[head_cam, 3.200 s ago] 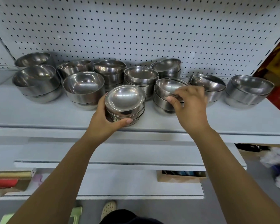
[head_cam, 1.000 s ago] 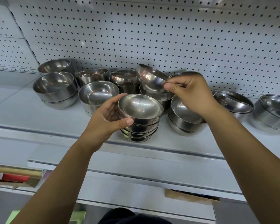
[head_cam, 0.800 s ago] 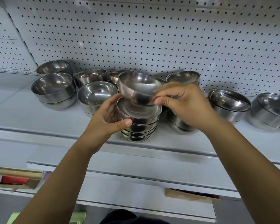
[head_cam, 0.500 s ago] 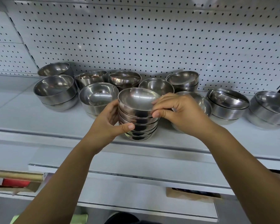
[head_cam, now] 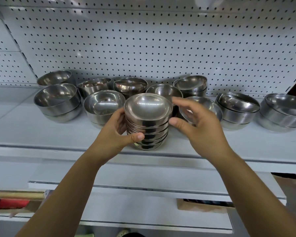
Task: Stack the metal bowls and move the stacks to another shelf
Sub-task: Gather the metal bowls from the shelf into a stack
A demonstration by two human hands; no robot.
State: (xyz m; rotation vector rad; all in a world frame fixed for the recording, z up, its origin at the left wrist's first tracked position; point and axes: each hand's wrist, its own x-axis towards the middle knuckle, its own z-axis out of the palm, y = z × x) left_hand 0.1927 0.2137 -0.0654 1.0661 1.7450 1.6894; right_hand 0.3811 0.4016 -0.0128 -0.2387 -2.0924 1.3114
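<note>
A stack of several small metal bowls (head_cam: 148, 117) stands near the front edge of the white shelf (head_cam: 41, 134). My left hand (head_cam: 117, 134) grips the stack's left side, thumb across its lower front. My right hand (head_cam: 198, 124) hovers just right of the stack with fingers spread and loosely bent, thumb tip close to the top bowl's rim, holding nothing. Behind it sit a single bowl (head_cam: 164, 91) and a bowl (head_cam: 203, 106) partly hidden by my right hand.
Larger metal bowls in short stacks line the shelf: far left (head_cam: 57, 100), centre left (head_cam: 103, 105), back (head_cam: 130, 86), back right (head_cam: 190, 84), right (head_cam: 237, 108), far right (head_cam: 284, 112). A pegboard wall (head_cam: 143, 40) backs the shelf. Lower shelves (head_cam: 143, 178) jut out below.
My right hand lifted a bowl from the back, set it on top of the stack, and has now let go and drawn slightly right. My left hand stayed on the stack.
</note>
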